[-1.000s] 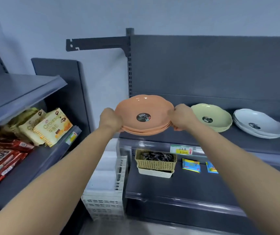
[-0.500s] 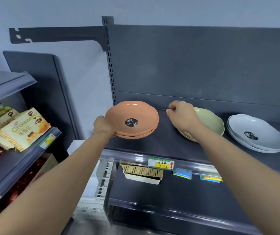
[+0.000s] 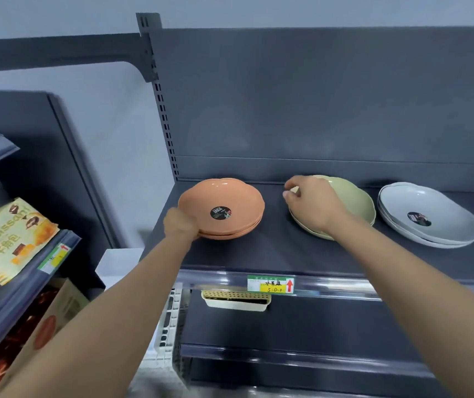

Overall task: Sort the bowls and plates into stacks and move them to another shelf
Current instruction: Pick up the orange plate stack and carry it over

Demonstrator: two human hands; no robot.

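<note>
Since a second ago, both hands have carried the orange plates (image 3: pixel 224 208) onto the dark shelf (image 3: pixel 258 254), where the stack now rests. Only the left hand (image 3: pixel 179 225) still grips its near rim; the right hand (image 3: pixel 313 205) has let go, its fingers (image 3: pixel 290 188) loosely curled above the green plates (image 3: pixel 356 202). White plates (image 3: pixel 431 216) sit farther right.

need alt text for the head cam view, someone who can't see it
A person's left hand grips the near-left edge of an orange plate stack on a dark shelf, while the right hand hovers over a green plate stack. A grey plate stack sits farthest right.
</note>
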